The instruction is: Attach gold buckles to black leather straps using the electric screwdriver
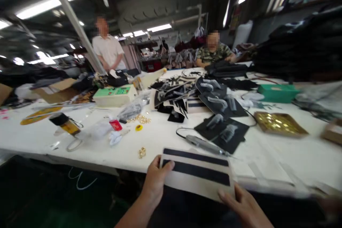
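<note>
A pale rectangular panel with two dark stripes (197, 172) is held over the table's front edge. My left hand (157, 178) grips its left end, thumb on top. At the lower right corner my right hand (239, 199) pinches it, thumb on the upper face. Just beyond the panel lies a grey pen-like tool (205, 145) with a black cord. Black flat pieces (227, 133) with clear plastic-wrapped parts lie behind the tool. A small group of gold-coloured parts (142, 152) sits to the left of the panel.
On the white table (107, 153) are a heap of dark and striped pieces (179, 96), a tray of gold parts (280, 124), a green box (278, 93), a control box (114, 96), a red item (115, 125) and a dark-capped bottle (64, 123). Two people are beyond the table.
</note>
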`<state>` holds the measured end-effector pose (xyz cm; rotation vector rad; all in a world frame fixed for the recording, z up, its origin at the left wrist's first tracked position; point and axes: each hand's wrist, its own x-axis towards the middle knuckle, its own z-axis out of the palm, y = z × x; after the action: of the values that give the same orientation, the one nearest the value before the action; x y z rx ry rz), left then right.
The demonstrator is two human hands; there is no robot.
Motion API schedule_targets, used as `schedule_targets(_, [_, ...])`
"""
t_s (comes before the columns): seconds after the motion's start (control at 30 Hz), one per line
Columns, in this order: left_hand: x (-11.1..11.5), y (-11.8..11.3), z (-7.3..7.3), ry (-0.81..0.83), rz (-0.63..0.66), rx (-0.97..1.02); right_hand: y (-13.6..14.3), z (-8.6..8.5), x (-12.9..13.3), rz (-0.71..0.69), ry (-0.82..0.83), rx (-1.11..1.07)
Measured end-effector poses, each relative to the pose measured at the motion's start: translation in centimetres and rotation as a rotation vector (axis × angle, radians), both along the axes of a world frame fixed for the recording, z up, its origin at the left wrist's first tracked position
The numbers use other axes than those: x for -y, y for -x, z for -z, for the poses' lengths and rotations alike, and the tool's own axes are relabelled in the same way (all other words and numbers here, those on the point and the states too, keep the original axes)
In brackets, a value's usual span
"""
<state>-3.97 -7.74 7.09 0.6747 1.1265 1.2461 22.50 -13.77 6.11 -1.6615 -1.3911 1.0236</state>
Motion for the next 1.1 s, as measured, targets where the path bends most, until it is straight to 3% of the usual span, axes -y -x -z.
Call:
schedule_targets(0.03, [1.0,0.4,0.3,0.026,-0.023,0.016,0.7,-0.6,0.3,0.009,0.085,-0.210])
schedule_targets(0.1, [2.8,1.5,1.2,0.070,-0.024,-0.014,1.7,-1.7,0.0,0.049,0.138,-0.398])
schedule_targets(0.23, [5.1,4.7,2.6,0.019,-0.018,-0.392,2.3,-3.8,-1.5,-0.082,0.097,-0.303])
schedule_targets(0.33, [5.6,6.1,1.2,-0.178,-0.149,-0.802,2.7,-5.5,-2.6,-0.279,0.007,-0.136])
schedule_targets(0.4, [5.5,6.0,-0.7,-0.332,-0.100,-0.951,3.4,-6.5,-3.1,-0.437,-0.094,-0.023])
schedule_targets(0.5, [5.0,5.0,-3.3,-0.560,0.225,-0.893,4.9,-8.0,-3.5,-0.668,-0.192,0.112])
schedule_targets(0.6, [4.5,4.4,-3.8,-0.602,0.430,-0.696,6.4,-8.9,-3.8,-0.788,-0.207,0.172])
schedule_targets(0.77, [4.5,5.1,-1.9,-0.414,0.397,-0.452,8.8,-9.9,-5.2,-0.847,-0.054,0.125])
schedule_targets(0.93, [5.2,7.2,-0.3,-0.257,0.269,-0.321,11.6,-10.5,-9.3,-0.973,0.124,-0.035])
schedule_targets(1.0, [5.4,8.3,0.0,-0.252,0.219,-0.400,13.4,-9.7,-11.7,-0.908,0.150,-0.121])
schedule_targets(1.1, [5.4,9.9,0.3,-0.363,0.181,-0.531,17.4,-6.9,-15.5,-0.711,0.054,-0.049])
